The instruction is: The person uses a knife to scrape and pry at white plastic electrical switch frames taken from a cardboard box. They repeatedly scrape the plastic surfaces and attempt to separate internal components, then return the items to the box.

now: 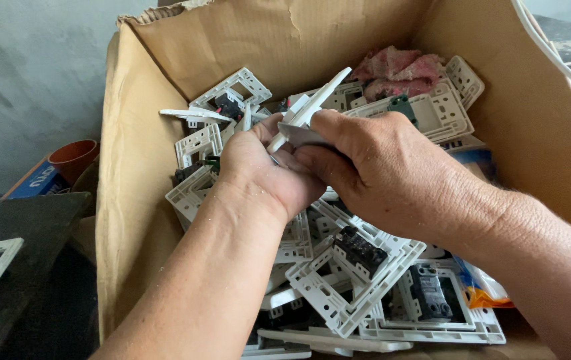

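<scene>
White plastic plate [309, 107]: held tilted above the middle of the cardboard box [132, 167], one corner pointing up toward the back wall. Left hand [265, 170]: fingers curled closed around the plate's lower end, forearm entering from the bottom edge. Right hand [382, 167]: thumb and fingers clamped on the plate from the right, wrist bent down over the pile of white switch frames [352, 280]. The lower half of the plate is hidden between the two hands. Pink rag [399, 70] lies at the back. Orange pipe [72, 157] stands outside the box, left, partly cut off.
</scene>
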